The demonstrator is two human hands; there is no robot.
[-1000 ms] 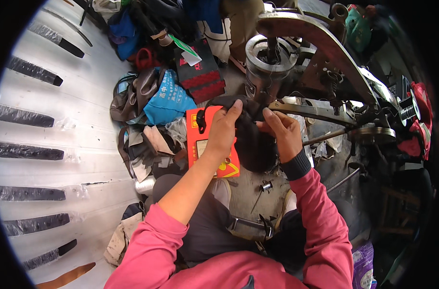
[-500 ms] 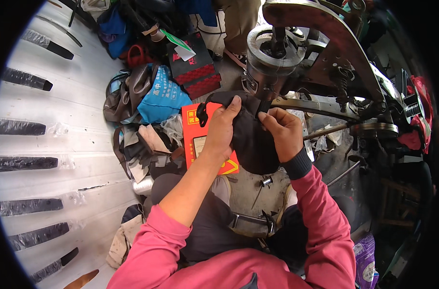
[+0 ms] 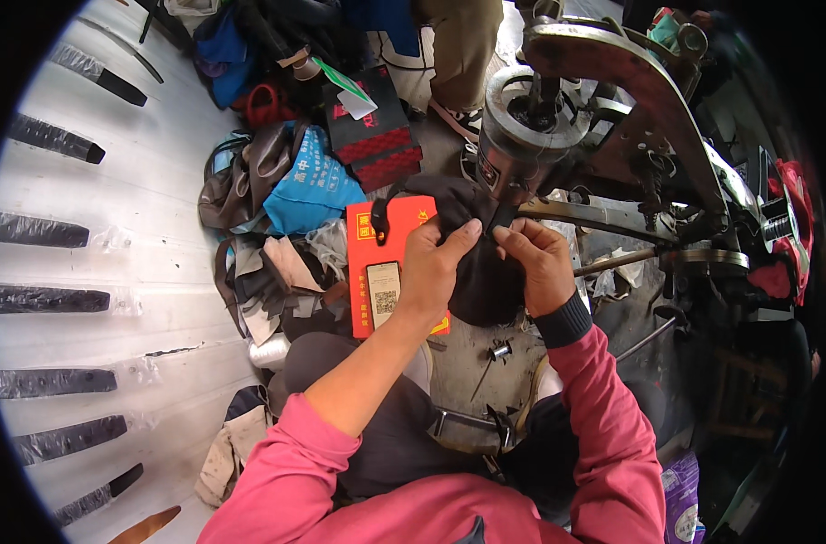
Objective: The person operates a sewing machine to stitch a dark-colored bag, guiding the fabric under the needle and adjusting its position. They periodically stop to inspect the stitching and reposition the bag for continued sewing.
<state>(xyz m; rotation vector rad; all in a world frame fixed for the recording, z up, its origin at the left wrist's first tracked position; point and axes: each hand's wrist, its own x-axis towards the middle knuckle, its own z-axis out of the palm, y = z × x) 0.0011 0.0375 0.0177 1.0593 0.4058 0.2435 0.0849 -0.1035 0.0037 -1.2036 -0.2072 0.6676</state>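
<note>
My left hand (image 3: 436,263) grips a black, soft piece (image 3: 481,290), its thumb pressed on the top. My right hand (image 3: 537,258) pinches a narrow dark strip (image 3: 500,216) on that piece, just below the metal cylinder (image 3: 513,159) of a machine (image 3: 649,86); whether the piece touches the cylinder I cannot tell. Behind my left hand lies a red box (image 3: 364,245) with a black looped item and a pale rectangle (image 3: 383,292) bearing a square code.
At left is a white ribbed surface with wrapped black strips (image 3: 50,299). Fabric scraps (image 3: 281,281), a blue bag (image 3: 309,195) and dark boxes (image 3: 368,127) lie beside me. Another person's legs (image 3: 458,50) are beyond. A metal spool (image 3: 499,352) lies below my hands.
My left hand has moved down and right toward my right hand, uncovering more of the pale rectangle. My right hand has shifted slightly down and right; both still hold the black piece.
</note>
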